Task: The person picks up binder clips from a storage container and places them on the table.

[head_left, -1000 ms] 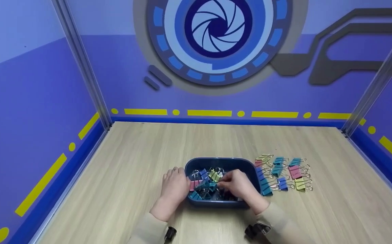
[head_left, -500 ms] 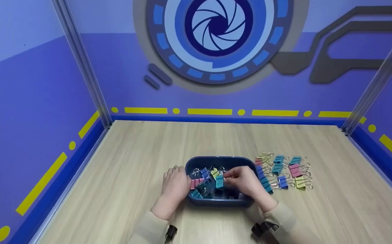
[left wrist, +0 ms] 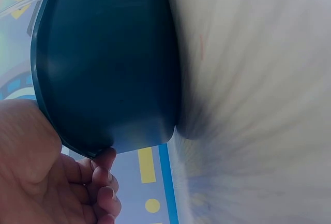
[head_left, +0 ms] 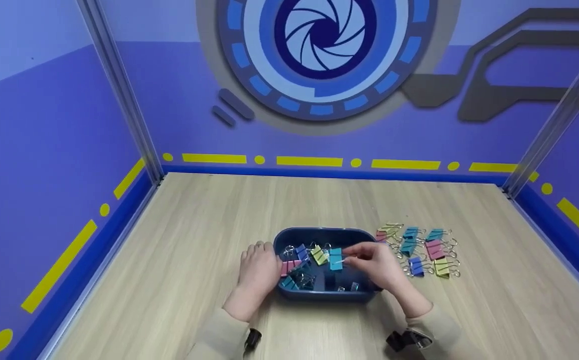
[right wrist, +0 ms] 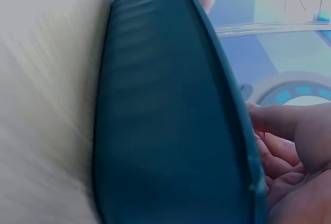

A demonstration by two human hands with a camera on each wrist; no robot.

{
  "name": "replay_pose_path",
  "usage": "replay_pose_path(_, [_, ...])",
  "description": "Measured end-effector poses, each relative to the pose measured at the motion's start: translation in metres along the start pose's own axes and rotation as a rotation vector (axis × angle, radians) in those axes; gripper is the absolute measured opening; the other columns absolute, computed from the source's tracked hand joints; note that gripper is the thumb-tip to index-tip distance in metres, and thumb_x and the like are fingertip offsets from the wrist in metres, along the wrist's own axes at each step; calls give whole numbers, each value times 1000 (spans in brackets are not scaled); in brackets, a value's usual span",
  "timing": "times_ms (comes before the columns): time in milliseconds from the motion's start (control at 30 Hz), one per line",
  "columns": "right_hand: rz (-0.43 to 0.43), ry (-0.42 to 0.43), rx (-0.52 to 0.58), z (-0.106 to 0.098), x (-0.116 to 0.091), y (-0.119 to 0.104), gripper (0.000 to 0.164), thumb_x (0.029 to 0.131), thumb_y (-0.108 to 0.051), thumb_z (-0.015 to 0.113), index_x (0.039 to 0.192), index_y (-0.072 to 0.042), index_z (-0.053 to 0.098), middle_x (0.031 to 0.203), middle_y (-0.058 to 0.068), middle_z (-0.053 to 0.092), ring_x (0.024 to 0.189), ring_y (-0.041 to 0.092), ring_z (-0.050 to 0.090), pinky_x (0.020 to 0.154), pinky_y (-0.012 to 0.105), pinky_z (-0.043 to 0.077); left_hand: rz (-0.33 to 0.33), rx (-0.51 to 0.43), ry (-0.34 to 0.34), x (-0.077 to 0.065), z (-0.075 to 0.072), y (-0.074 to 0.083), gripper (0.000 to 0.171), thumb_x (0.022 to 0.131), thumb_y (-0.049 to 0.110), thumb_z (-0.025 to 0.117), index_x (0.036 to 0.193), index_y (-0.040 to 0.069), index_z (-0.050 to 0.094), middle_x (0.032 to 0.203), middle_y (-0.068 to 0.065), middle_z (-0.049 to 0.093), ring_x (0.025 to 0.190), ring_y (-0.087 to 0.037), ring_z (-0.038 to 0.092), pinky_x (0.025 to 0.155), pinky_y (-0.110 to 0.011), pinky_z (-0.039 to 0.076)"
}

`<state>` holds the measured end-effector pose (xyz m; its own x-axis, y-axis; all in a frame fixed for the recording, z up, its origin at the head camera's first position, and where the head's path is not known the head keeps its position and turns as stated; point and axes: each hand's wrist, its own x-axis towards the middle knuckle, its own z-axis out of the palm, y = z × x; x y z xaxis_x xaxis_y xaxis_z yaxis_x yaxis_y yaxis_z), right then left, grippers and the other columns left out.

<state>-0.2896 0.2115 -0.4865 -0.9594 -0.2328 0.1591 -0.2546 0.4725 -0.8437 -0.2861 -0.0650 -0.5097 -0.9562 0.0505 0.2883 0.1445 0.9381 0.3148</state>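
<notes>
In the head view a dark blue plastic box (head_left: 327,297) stands on the table with several coloured binder clips inside. My left hand (head_left: 259,272) holds the box at its left rim; in the left wrist view its fingertips (left wrist: 106,157) touch the rim near a corner, and the thumb is hidden. My right hand (head_left: 377,262) pinches a teal binder clip (head_left: 336,259) by its wire handle, over the right part of the box. Left of that clip lie a yellow binder clip (head_left: 320,255), a blue one (head_left: 302,252) and a pink one (head_left: 290,268).
Right of the box several binder clips lie in rough columns on the wooden table (head_left: 209,220), among them a pink clip (head_left: 435,248), a yellow clip (head_left: 441,267) and a blue clip (head_left: 416,267). Printed panels (head_left: 179,110) enclose the table's back and sides.
My right hand has drawn the teal clip out of the pile and moved right with it, uncovering small pieces on the box floor. My left hand has stayed at the left rim.
</notes>
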Motion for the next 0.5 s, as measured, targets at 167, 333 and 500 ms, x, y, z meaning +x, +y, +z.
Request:
replay_pose_path(167, [53, 15, -24, -21, -2, -6, 18, 91, -15, 75, 105, -3, 78, 98, 12, 78, 79, 6, 70, 70, 20, 54, 4, 22, 20, 0, -1, 2, 26, 92, 20, 68, 101, -4, 66, 95, -17, 66, 94, -34, 62, 81, -44, 46])
replay_pose_path(333, [90, 48, -14, -41, -2, -12, 22, 91, -14, 75, 109, -1, 77, 95, 12, 78, 79, 7, 71, 72, 20, 55, 16, 40, 22, 2, -2, 2, 25, 93, 21, 67, 100, -3, 66, 95, -17, 66, 91, -34, 60, 79, -44, 44])
replay_pose_path(500, [108, 42, -37, -58, -6, -13, 27, 93, -19, 75, 115, -3, 76, 103, 13, 78, 84, 9, 73, 75, 20, 56, 27, 71, 31, 1, -1, 0, 25, 92, 21, 67, 100, -3, 66, 95, -16, 65, 90, -33, 59, 78, -43, 43])
